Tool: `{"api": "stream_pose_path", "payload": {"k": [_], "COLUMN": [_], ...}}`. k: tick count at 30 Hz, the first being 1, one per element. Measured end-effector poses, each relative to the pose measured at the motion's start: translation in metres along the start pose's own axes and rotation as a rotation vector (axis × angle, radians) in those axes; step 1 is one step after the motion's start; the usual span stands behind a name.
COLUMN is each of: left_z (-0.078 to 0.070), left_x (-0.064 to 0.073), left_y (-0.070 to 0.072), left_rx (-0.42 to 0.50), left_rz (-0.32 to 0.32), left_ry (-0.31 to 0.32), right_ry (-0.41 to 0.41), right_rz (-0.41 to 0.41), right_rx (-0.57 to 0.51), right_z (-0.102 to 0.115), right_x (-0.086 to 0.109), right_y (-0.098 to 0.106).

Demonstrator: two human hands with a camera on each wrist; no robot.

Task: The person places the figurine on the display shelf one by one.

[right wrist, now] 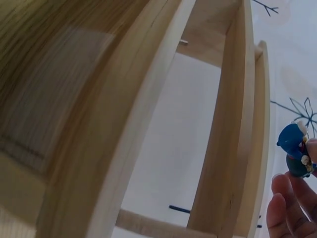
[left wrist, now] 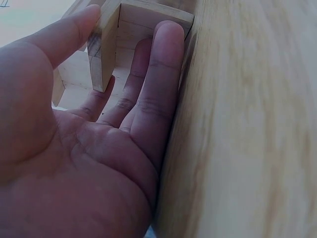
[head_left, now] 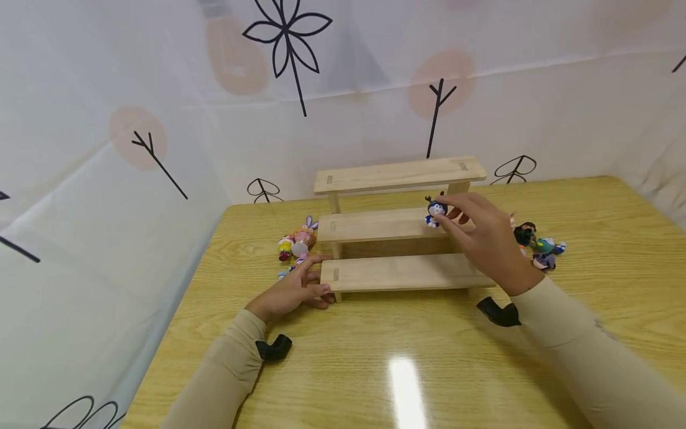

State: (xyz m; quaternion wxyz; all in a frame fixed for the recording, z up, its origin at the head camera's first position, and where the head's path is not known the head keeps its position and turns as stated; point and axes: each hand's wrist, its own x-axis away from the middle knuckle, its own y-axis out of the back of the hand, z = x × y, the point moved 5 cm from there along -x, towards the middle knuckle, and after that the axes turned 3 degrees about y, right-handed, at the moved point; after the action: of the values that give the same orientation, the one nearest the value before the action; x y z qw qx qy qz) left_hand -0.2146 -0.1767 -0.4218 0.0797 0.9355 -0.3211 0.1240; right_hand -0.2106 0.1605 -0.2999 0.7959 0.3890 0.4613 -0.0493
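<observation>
A three-step wooden display stand point(head_left: 396, 273) stands on the table. My left hand point(head_left: 293, 293) holds the left end of its lowest step. In the left wrist view, the thumb lies on one side of the board point(left wrist: 103, 54) and the fingers reach round the other. Between thumb and fingertips, my right hand point(head_left: 485, 235) pinches a small toy figurine point(head_left: 436, 210) with a dark blue head, antennae and a white face. In the head view it overlaps the right part of the middle step point(head_left: 380, 225). The right wrist view shows the figurine's blue back point(right wrist: 291, 136).
Several toy figurines, one a bunny-eared figure point(head_left: 304, 236), lie left of the stand beside my left hand. More figurines point(head_left: 545, 245) lie to its right, near my right wrist. A patterned white cloth point(head_left: 354, 137) hangs behind the wood-grain table point(head_left: 343, 339).
</observation>
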Motion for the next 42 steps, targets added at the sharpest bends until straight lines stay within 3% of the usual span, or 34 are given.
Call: {"api": "stream_pose_path", "payload": {"k": [21,31,42], "left_z": [0.001,0.003,0.001], "left_x": [0.001,-0.001,0.001], "left_y": [0.003,0.003,0.002], "left_rx": [-0.003,0.007,0.007], "left_rz": [0.003,0.004,0.012], "left_ry": [-0.013,-0.006,-0.008], "right_ry": [0.079,0.083,0.081], "right_rz": [0.048,0.101,0.152], "right_rx": [-0.074,-0.185,-0.162], "right_z": [0.028,0.044,0.053], "right_x": [-0.021,-0.034,-0.039], "right_y": [-0.044,-0.065,-0.088]}}
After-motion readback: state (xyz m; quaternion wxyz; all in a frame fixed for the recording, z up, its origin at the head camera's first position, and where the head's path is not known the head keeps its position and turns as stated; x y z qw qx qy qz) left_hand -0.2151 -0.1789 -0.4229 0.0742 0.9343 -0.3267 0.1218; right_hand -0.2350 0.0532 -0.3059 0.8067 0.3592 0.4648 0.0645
